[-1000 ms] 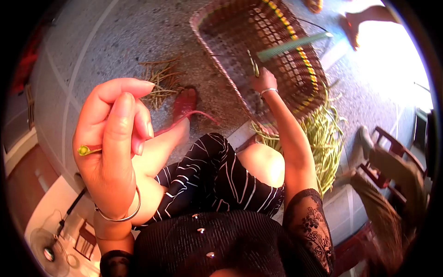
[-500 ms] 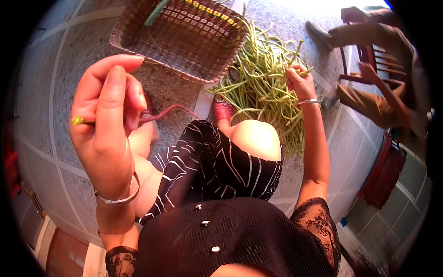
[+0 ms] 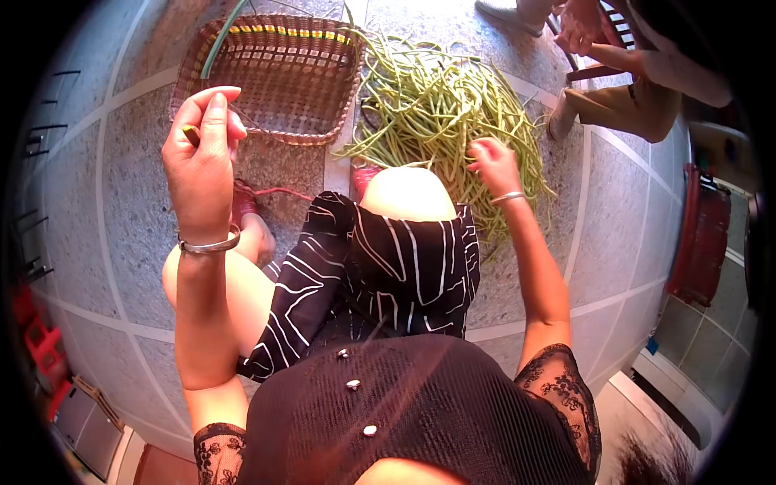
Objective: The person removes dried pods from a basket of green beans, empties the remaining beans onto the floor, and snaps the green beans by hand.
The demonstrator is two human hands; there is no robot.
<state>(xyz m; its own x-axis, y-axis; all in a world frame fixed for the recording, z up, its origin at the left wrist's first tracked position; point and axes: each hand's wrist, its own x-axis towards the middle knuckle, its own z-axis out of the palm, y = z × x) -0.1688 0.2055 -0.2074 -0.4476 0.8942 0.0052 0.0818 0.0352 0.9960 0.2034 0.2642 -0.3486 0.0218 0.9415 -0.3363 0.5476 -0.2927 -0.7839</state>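
Observation:
My left hand (image 3: 202, 153) is raised at the left, closed round a reddish bean (image 3: 280, 191) whose green end (image 3: 191, 134) pokes out beside the knuckles. Its long thin part trails down past my foot. On the floor lies a big heap of long green beans (image 3: 436, 97). My right hand (image 3: 493, 167) is at the heap's right side, fingers bent and pressed together at the beans; what they grip is too small to make out. A woven brown basket (image 3: 283, 97) with a yellow band stands left of the heap, beyond my left hand.
A green strip (image 3: 218, 44) crosses the basket's left side. Another person's hands (image 3: 578, 32) and trousered leg (image 3: 614, 109) are at the upper right, by a wooden chair (image 3: 594, 72). A dark red bench (image 3: 702, 242) stands far right, and red stools (image 3: 42, 347) far left.
The view has turned from the basket toward the bean heap. My right hand has left the basket, where it held beans, and come to the heap. My left hand still holds the reddish bean.

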